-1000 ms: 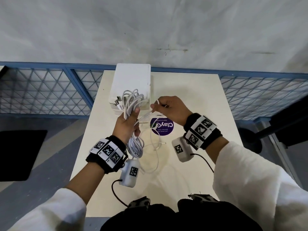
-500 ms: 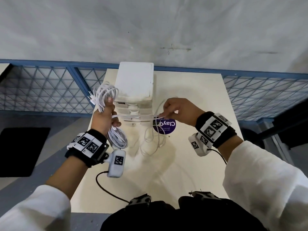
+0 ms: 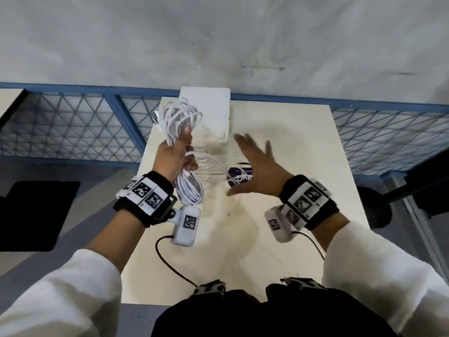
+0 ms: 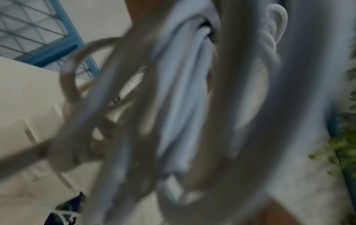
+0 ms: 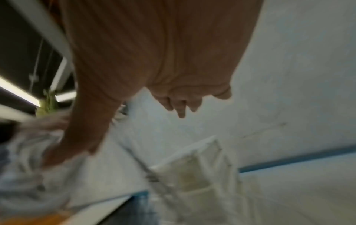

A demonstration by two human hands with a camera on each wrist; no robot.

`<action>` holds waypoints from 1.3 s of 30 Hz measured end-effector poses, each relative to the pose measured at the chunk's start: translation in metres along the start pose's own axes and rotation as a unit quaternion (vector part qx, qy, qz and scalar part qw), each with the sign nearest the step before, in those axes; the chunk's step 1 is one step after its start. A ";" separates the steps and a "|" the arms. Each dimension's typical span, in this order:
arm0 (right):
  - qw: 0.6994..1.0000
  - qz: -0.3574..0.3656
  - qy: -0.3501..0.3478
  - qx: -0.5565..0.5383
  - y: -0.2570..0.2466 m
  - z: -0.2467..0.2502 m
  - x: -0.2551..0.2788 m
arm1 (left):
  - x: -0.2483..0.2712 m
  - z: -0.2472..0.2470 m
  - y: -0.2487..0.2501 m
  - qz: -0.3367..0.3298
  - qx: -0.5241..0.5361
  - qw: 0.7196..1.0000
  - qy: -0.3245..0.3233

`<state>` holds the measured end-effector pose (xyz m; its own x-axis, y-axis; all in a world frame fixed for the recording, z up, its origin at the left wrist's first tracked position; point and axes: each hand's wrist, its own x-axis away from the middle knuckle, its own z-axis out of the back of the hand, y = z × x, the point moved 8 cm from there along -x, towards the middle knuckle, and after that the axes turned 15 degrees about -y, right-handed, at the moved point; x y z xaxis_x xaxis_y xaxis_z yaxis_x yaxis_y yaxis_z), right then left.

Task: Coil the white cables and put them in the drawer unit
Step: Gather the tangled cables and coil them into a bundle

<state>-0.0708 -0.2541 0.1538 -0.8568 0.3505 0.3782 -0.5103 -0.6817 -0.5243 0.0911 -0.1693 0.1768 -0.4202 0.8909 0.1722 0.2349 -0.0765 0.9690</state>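
left hand clenched round coiled white cables, bundle held above table just left of drawer unit, right hand empty, fingers spread, over purple sticker

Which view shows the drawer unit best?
The head view: the drawer unit stands whole at the table's far edge, beyond the left hand's cables. The right wrist view gives it blurred; the left wrist view shows only an edge behind cables.
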 end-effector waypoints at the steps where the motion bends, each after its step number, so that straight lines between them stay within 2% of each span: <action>1: 0.997 0.041 0.018 -0.055 -0.019 0.003 -0.004 | 0.000 -0.009 -0.004 0.009 -0.007 1.000 -0.014; 4: 0.961 0.122 -0.035 -0.247 -0.046 -0.006 -0.017 | -0.001 -0.023 -0.006 0.001 -0.031 0.999 -0.040; 6: 0.929 0.131 -0.071 -0.338 -0.042 -0.010 -0.016 | -0.001 -0.019 -0.004 -0.006 -0.022 0.999 -0.043; 7: 0.927 0.120 -0.070 -0.348 -0.035 -0.007 -0.014 | 0.000 -0.015 -0.003 -0.007 -0.010 0.999 -0.045; 10: 0.955 0.072 -0.028 -0.288 -0.010 0.013 -0.001 | 0.001 0.004 -0.008 0.002 -0.003 0.999 -0.051; 13: 0.972 0.104 -0.027 -0.211 -0.015 0.028 0.008 | 0.006 0.015 -0.022 0.027 -0.020 0.998 -0.050; 15: 0.976 0.148 0.009 -0.159 -0.034 0.039 0.009 | 0.008 0.015 -0.037 0.060 -0.035 0.996 -0.047; 17: 0.969 0.184 0.071 -0.148 -0.051 0.053 0.004 | 0.009 0.004 -0.050 0.083 -0.038 0.994 -0.068; 19: 0.957 0.186 0.136 -0.173 -0.058 0.066 -0.005 | 0.010 -0.018 -0.058 0.097 -0.006 0.990 -0.105; 24: 0.930 0.132 0.221 -0.262 -0.054 0.078 -0.023 | 0.016 -0.054 -0.062 0.122 0.116 0.975 -0.142; 28: 0.917 0.079 0.281 -0.271 -0.045 0.080 -0.021 | 0.023 -0.058 -0.058 0.098 0.164 0.972 -0.136; 31: 0.913 0.045 0.293 -0.279 -0.035 0.080 -0.016 | 0.024 -0.061 -0.049 0.069 0.169 0.969 -0.169; 34: 0.915 -0.013 0.312 -0.254 -0.027 0.083 -0.008 | 0.023 -0.056 -0.048 0.057 0.105 0.982 -0.149; 37: 0.951 -0.004 0.279 -0.134 -0.040 0.076 -0.006 | 0.020 -0.046 -0.053 0.085 0.126 0.984 -0.088; 39: 0.977 0.038 0.207 -0.040 -0.058 0.054 -0.012 | 0.015 -0.037 -0.055 0.084 0.150 0.984 -0.038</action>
<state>-0.0270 -0.2539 0.2211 -0.8403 0.5421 0.0028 -0.4339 -0.6696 -0.6028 0.0396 -0.1678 0.1331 -0.2884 0.9088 0.3014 0.5490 -0.1010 0.8297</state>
